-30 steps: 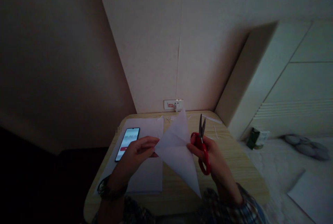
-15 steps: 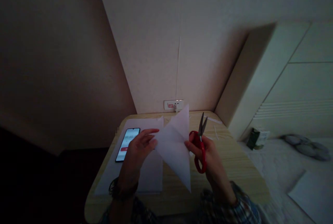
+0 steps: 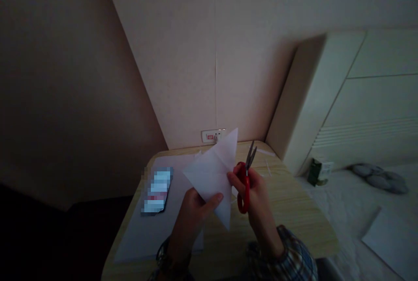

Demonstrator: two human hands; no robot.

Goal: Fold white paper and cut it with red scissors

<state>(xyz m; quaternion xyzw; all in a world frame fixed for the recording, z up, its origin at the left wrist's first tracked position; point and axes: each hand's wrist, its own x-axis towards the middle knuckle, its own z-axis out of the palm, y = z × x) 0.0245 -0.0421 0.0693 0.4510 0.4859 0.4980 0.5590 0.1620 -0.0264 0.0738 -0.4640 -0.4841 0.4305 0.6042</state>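
A folded white paper (image 3: 212, 168), triangular with creases, is held up above the table between both hands. My left hand (image 3: 196, 211) grips its lower left part, thumb on the near face and the other fingers hidden behind. With thumb and fingers, my right hand (image 3: 251, 187) pinches the paper's right edge. That same hand carries red-handled scissors (image 3: 244, 189), their blades slightly apart and pointing up, away from the paper. Beneath the left hand, white paper sheets (image 3: 137, 242) lie on the table.
A phone (image 3: 157, 190) with a lit screen rests on the sheets. Thin paper strips (image 3: 267, 167) lie toward the back right of the wooden table (image 3: 287, 211). A wall socket (image 3: 213, 135) is behind. On the bed at right are a small green-and-white box (image 3: 319, 172), a grey object (image 3: 379, 178) and white paper (image 3: 392, 242).
My left hand has shifted from the paper's left corner to its lower edge, thumb now lying across it. My right hand keeps the scissors and the right edge. The view has turned slightly.
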